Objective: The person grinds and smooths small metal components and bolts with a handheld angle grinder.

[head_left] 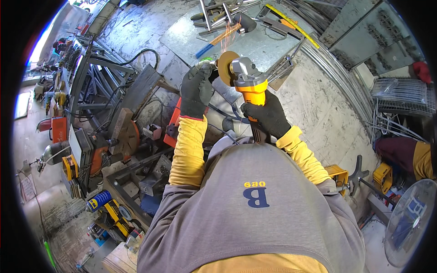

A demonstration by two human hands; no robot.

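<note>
My right hand [269, 114], in a dark glove, is wrapped round the yellow body of an angle grinder [253, 93] with a grey metal head. Its thin brown disc [226, 68] stands on edge, facing my left hand. Orange sparks [227, 38] fly up from the disc's upper edge. My left hand [196, 88], also gloved, is closed at the disc's left side. Its fingers pinch a small metal piece [212, 63] at the disc; most of it is hidden by the glove. A bit of bright green [207, 59] shows just beyond the fingertips.
Ahead lies a metal sheet [182, 38] with metal offcuts, a blue-and-wood-coloured bar [217, 42] and a yellow measuring strip [291, 25]. Long metal tubes [339, 77] run along the right. A fan [409, 223] stands at lower right; a cut-off machine [125, 134] and steel frames are at left.
</note>
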